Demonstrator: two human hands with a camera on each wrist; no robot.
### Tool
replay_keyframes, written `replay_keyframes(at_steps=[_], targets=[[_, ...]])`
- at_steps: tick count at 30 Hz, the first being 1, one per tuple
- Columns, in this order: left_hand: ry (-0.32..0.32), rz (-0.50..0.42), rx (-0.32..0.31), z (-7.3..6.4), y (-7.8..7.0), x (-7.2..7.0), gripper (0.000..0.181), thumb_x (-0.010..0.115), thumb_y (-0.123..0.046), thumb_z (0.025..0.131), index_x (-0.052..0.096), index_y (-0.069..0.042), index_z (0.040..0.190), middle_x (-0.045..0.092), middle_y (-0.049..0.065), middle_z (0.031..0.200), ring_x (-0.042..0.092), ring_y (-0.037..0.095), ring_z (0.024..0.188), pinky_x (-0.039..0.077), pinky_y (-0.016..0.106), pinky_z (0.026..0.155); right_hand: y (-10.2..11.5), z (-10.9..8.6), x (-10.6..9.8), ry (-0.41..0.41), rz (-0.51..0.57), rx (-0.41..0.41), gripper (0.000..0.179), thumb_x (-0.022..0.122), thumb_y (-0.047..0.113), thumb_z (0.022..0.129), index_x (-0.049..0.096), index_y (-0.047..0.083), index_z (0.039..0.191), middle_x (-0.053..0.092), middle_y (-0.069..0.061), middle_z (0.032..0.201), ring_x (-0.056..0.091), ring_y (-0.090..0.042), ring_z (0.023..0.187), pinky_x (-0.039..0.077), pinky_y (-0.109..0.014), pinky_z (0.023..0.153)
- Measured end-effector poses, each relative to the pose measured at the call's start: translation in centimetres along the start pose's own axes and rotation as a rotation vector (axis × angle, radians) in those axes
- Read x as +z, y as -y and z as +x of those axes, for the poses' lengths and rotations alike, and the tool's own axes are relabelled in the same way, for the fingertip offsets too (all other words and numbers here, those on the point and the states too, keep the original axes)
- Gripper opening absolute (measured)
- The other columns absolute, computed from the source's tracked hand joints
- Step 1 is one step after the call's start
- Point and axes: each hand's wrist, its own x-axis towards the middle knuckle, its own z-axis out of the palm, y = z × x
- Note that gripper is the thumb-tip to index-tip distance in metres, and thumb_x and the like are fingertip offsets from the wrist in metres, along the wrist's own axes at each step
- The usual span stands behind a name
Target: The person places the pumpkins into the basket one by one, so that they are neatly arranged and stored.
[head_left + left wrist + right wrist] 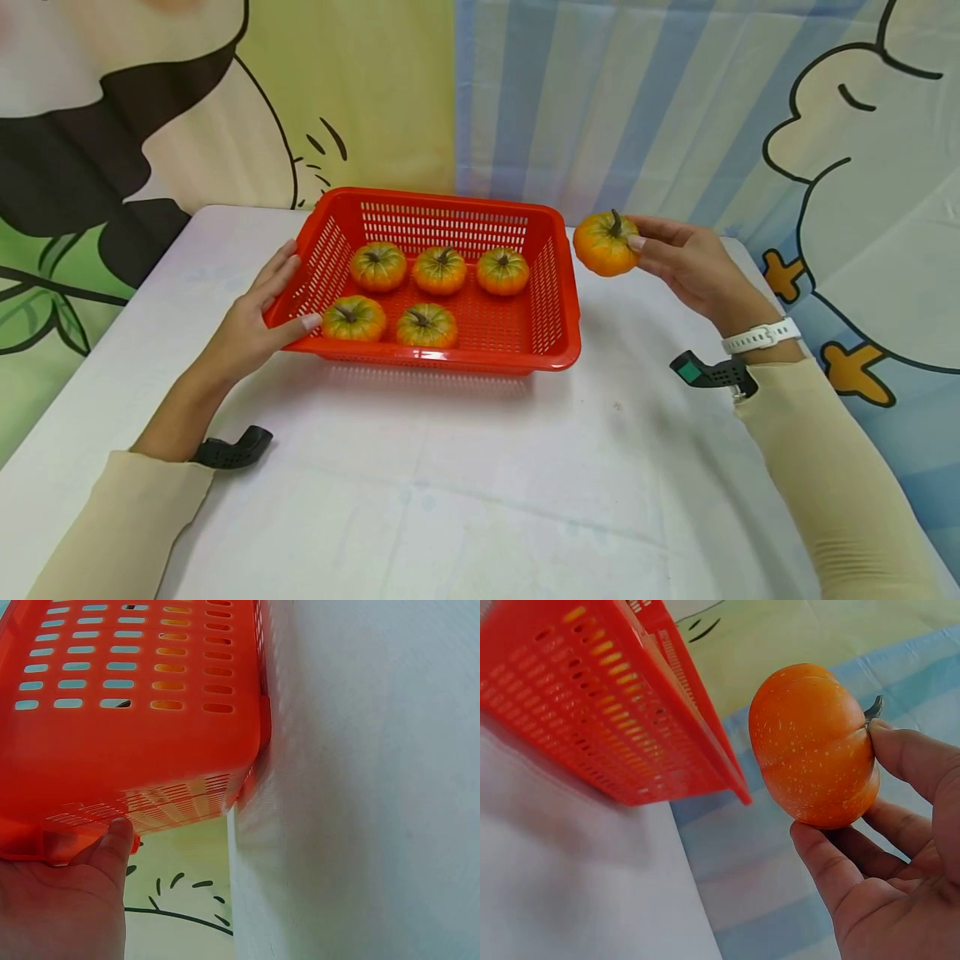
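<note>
A red plastic basket (480, 360) with slotted sides sits on the table and holds several small orange-and-green pumpkins, three along the back and two at the front left. My left hand (255, 321) holds the basket's left end, thumb over the front corner of the rim and fingers along the side. The left wrist view shows this hand (71, 889) against the basket's slotted wall (135, 742). Just past the basket's right end, my right hand (693, 267) pinches another pumpkin (603, 243) above the table. In the right wrist view, thumb and fingertips grip this pumpkin (814, 750) near its dark stem.
A white cloth covers the table (450, 492). Behind it hangs a curtain (600, 100) with cartoon figures and blue stripes, close to the table's back edge. Dark wrist mounts sit on both wrists, and a white band (761, 336) circles the right one.
</note>
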Motion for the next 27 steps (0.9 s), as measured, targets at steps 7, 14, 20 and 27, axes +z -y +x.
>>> replay_keyframes(at_steps=[7, 14, 20, 27], targets=[[0.001, 0.002, -0.003, 0.0, 0.0, 0.0, 0.084, 0.069, -0.019, 0.089, 0.018, -0.019, 0.156, 0.009, -0.014, 0.161, 0.019, 0.025, 0.144, 0.044, 0.01, 0.082, 0.7, 0.1, 1.4, 0.102, -0.069, -0.064, 0.061, 0.072, 0.022, 0.089, 0.049, 0.0, 0.141, 0.045, -0.016, 0.142, 0.049, -0.028, 0.123, 0.05, -0.023, 0.089], [0.001, 0.022, 0.004, 0.1, 0.2, -0.1, 0.085, 0.07, -0.019, 0.089, 0.018, -0.017, 0.156, 0.008, -0.008, 0.162, 0.019, 0.03, 0.143, 0.044, 0.01, 0.082, 1.5, 0.3, 3.2, 0.157, -0.158, -0.075, 0.056, 0.069, 0.021, 0.092, 0.05, 0.0, 0.14, 0.05, -0.013, 0.14, 0.053, -0.025, 0.121, 0.049, -0.026, 0.092], [0.002, 0.012, -0.008, 0.0, 0.0, 0.0, 0.085, 0.07, -0.021, 0.089, 0.018, -0.019, 0.156, 0.009, -0.013, 0.161, 0.02, 0.027, 0.143, 0.045, 0.01, 0.082, 1.6, 0.7, 4.6, 0.206, -0.174, -0.067, 0.05, 0.065, 0.017, 0.094, 0.051, 0.0, 0.14, 0.053, -0.012, 0.138, 0.055, -0.024, 0.12, 0.048, -0.031, 0.095], [0.004, 0.008, -0.007, 0.0, 0.0, 0.0, 0.085, 0.07, -0.021, 0.089, 0.018, -0.02, 0.156, 0.009, -0.014, 0.161, 0.02, 0.026, 0.143, 0.045, 0.011, 0.082, 2.0, 1.3, 5.9, 0.26, -0.197, -0.035, 0.05, 0.066, 0.018, 0.094, 0.053, 0.004, 0.14, 0.055, -0.01, 0.137, 0.055, -0.023, 0.12, 0.048, -0.031, 0.095]])
